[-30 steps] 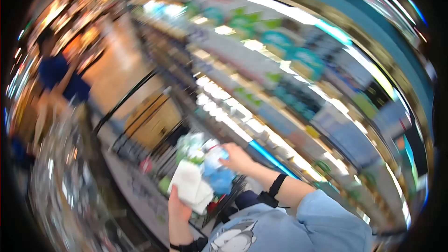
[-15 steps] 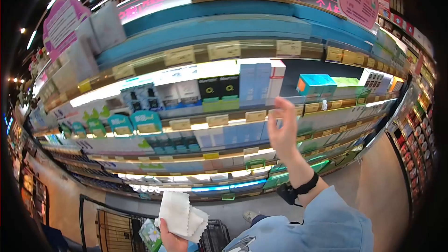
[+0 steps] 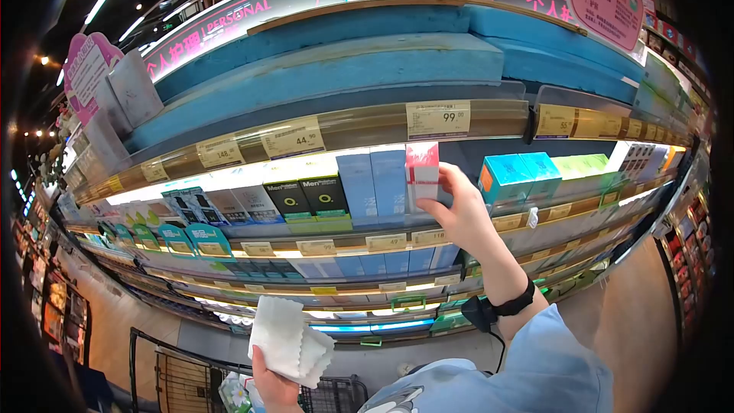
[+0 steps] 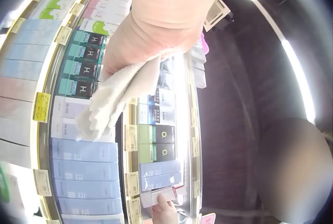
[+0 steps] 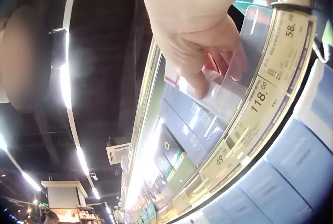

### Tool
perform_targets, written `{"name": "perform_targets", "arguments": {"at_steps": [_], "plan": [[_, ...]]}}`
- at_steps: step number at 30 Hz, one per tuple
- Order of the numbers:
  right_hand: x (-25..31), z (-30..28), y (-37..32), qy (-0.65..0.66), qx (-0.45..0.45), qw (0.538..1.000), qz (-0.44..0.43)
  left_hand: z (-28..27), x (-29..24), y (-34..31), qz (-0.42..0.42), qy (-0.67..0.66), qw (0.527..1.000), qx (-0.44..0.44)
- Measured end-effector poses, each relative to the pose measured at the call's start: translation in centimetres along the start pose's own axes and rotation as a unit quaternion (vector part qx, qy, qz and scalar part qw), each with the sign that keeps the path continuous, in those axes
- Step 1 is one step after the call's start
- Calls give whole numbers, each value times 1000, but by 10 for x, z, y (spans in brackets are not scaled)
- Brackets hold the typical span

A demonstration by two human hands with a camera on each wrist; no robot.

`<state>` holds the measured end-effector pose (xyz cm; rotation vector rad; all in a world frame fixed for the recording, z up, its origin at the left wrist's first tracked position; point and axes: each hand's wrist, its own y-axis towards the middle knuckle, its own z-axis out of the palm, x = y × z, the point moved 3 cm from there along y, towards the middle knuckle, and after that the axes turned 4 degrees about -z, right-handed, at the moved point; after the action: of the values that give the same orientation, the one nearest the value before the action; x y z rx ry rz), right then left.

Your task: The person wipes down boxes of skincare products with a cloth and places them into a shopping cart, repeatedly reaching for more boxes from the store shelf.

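Note:
My right hand (image 3: 465,213) reaches into a lit shelf and pinches a red-and-white box (image 3: 422,172) between thumb and fingers. The box stands upright at the right end of a row, beside tall light blue boxes (image 3: 388,180). In the right wrist view, fingers and thumb close round the box behind a clear shelf lip (image 5: 252,41), and much of the box is hidden. Lower down, my left hand (image 3: 272,386) grips a folded white cloth (image 3: 281,340) with scalloped edges. The cloth hangs from the fingers in the left wrist view, in front of the shelves.
Right of the box stand teal boxes (image 3: 520,176) behind the shelf lip. Price tags (image 3: 437,118) line the shelf edges. A black wire cart (image 3: 180,378) stands below on the left, with a flowered packet (image 3: 237,394) in it. Blue steps (image 3: 367,61) top the shelf unit.
The view has swung from the aisle and cart to the shelves. My right hand has left the items at the cart, reached up and taken hold of the red-and-white box. My left hand keeps the cloth.

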<state>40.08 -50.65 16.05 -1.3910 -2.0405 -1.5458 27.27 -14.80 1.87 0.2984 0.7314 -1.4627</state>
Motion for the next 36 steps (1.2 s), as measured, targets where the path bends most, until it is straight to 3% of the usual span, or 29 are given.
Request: {"name": "perform_targets", "arguments": {"at_steps": [2, 3, 5, 7, 8, 10, 11, 12, 13, 14, 19, 23, 26, 27, 29, 30, 32, 35, 36], "plan": [[3, -7, -6, -39, -100, 988, -112, 3, 1, 2, 17, -6, 1000, 3], [9, -10, -11, -35, -99, 988, -114, 4, 1, 2, 21, -6, 1000, 2], [34, -16, -31, -66, -99, 958, -260, 5, -5, -4, 108, 23, 994, -18], [45, 4, -51, 7, -15, 964, -265, 6, -6, -12, 140, 56, 987, -54], [54, 20, -57, 34, 46, 965, -257, -3, -9, -15, 211, 99, 969, -80], [66, 60, -69, 67, 156, 956, -240, -49, -11, -14, 320, 172, 925, -112], [64, 85, -79, 75, 207, 948, -229, -62, -7, -21, 319, 173, 925, -114], [66, 106, -87, 96, 232, 941, -228, -63, -5, -28, 353, 378, 853, -70], [69, 125, -94, 118, 256, 932, -228, -60, -1, -33, 370, 564, 738, -21], [74, 139, -101, 155, 288, 922, -206, 75, -11, -57, 438, 683, 581, 57], [94, 179, -115, 205, 342, 897, -192, 48, -37, -76, 450, 683, 575, 23], [112, 211, -126, 259, 385, 870, -169, 10, -55, -96, 370, 717, 588, -60], [119, 238, -136, 303, 423, 850, -87, -36, -68, -106, 357, 651, 659, -119], [115, 255, -140, 328, 443, 833, -52, -57, -69, -109, 350, 650, 656, -158], [124, 273, -144, 316, 465, 824, -74, -101, -66, -115, 167, 466, 839, -225], [139, 278, -146, 358, 488, 795, -32, -111, -70, -121, 174, 456, 834, -257], [164, 288, -153, 416, 545, 727, 46, -128, -78, -132, 211, 180, 913, -300], [189, 319, -184, 409, 579, 704, 31, -124, -105, -157, 184, 267, 892, -315], [200, 327, -194, 399, 606, 687, 43, -127, -107, -159, 239, 357, 851, -302]]}}
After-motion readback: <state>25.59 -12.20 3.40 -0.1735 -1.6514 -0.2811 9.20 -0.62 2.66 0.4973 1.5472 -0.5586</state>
